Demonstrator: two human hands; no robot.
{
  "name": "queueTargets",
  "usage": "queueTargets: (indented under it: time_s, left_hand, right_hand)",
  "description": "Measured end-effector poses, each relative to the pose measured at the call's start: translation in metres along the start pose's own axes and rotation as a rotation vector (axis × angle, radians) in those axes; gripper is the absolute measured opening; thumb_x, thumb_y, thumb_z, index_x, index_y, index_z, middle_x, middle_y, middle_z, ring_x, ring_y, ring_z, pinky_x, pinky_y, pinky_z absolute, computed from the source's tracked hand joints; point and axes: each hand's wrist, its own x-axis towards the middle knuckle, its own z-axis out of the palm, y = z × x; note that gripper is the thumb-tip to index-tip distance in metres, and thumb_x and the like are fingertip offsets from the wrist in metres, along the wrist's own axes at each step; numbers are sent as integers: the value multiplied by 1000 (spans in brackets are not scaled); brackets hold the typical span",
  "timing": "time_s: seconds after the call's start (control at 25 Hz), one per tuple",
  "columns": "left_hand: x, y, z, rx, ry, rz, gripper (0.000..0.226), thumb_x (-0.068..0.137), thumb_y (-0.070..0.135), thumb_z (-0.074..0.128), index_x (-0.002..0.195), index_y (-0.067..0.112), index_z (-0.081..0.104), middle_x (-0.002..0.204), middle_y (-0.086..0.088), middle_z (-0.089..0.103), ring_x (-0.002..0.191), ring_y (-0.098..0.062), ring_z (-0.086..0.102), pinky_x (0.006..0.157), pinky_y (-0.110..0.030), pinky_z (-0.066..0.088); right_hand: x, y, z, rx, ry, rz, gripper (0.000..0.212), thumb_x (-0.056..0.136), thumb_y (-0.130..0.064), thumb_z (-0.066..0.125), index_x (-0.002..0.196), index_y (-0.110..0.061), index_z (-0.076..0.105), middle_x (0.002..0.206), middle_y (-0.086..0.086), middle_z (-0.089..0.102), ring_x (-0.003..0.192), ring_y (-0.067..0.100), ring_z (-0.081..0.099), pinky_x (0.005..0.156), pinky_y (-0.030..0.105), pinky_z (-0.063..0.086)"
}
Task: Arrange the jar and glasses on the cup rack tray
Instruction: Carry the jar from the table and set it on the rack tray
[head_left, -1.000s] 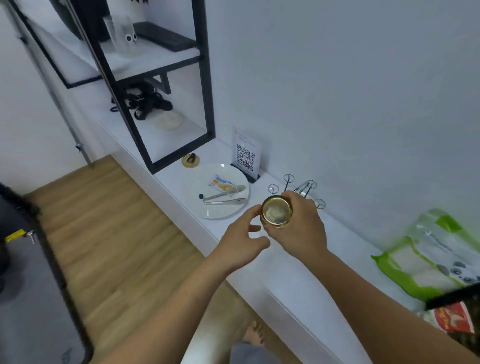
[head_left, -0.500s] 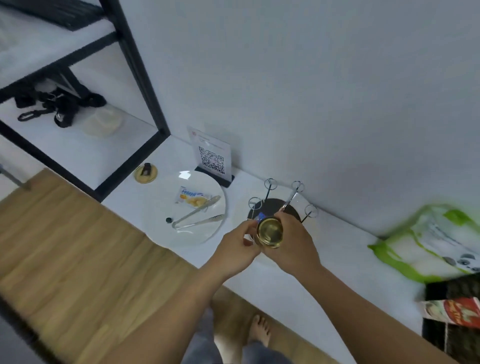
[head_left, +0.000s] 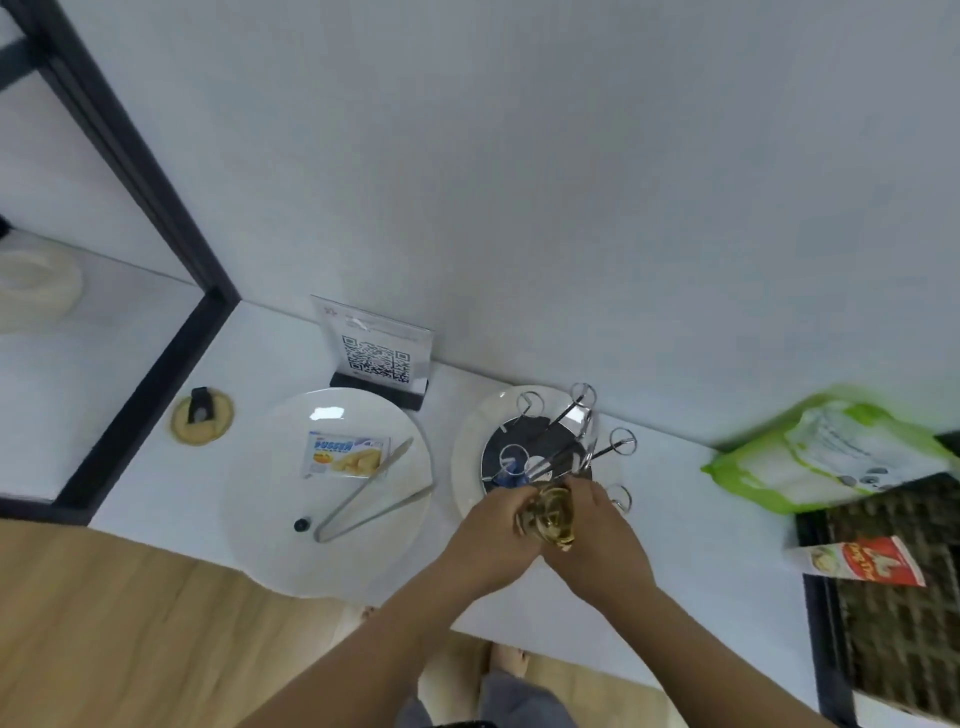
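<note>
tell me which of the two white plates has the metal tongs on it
The left plate, in front of the QR code sign. It holds the tongs and a snack packet; the right plate carries the wire cup rack.

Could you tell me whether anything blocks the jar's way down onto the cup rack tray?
Yes: the rack's wire prongs stand on the tray just beyond the jar, held by both hands.

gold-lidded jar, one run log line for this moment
gold-lidded glass jar: held in both hands | left hand + right hand: gripping | location: over front edge of wire cup rack tray | not yet released
</note>
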Motion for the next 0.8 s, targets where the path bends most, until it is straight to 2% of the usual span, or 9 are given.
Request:
queueTargets:
  time_s: [0.2,0.44,0.64,0.8]
  left_hand:
    - [10,5,-3,49,-100,11,40,84,24,64,123,26,57,116,1,64,104,-17,61,90,-35,52]
    - [13,13,-5,72,-93,-42,40,89,24,64,128,28,54,123,3,64,109,-15,59,89,-25,47]
    - [11,17,-4,104,-78,-46,32,91,23,59,121,34,55,112,10,62,99,-8,57,79,-17,43]
    - [14,21,0,138,-75,-41,30,89,23,61,112,41,53,100,18,57,84,3,54,68,-8,37]
  right_hand:
    - [-1,-1,-8,-169,-9,80,70,77,-44,72,134,-22,38,128,0,48,106,19,55,75,30,52]
    - [8,1,-17,-203,-44,113,82,65,-72,67,127,-27,36,118,-6,55,96,17,61,65,27,42]
    - [10,3,-17,-173,-59,85,89,57,-82,63,123,-29,34,113,-8,58,90,14,62,67,28,48]
    - [11,7,-22,-163,-71,82,85,60,-79,65,121,-29,34,113,-8,57,89,15,61,64,28,43]
